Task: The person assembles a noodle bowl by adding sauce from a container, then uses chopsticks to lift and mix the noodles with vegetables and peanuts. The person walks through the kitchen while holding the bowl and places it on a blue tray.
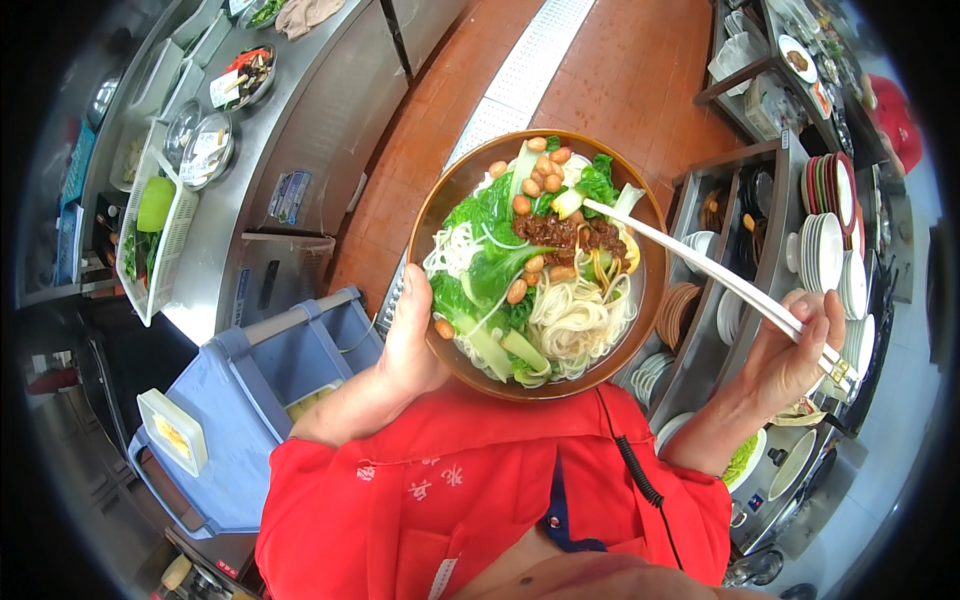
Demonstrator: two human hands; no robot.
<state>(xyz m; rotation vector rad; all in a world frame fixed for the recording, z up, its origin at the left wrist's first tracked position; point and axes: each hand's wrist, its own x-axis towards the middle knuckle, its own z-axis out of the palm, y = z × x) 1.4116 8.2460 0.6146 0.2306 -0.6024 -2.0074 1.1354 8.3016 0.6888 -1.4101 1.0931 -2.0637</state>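
My left hand [408, 340] grips the left side of a brown bowl [652, 290], its thumb along the outer wall and the other fingers hidden beneath. Pale noodles [575, 328], green leafy vegetables [490, 250], peanuts [545, 172] and dark red minced sauce [565, 235] fill the bowl. In my right hand [790, 350] is a pair of white chopsticks [700, 262], held close together near their thick ends. Their tips touch a pale vegetable stalk [568, 204] at the bowl's upper right, beside the sauce.
At left, a steel counter [290, 150] carries a white basket [163, 250] and bowls of ingredients. A blue cart [230, 400] with a small white tub [175, 430] stands close to my left arm. Shelves with stacked plates [822, 250] line the right. The floor [620, 90] is red tile.
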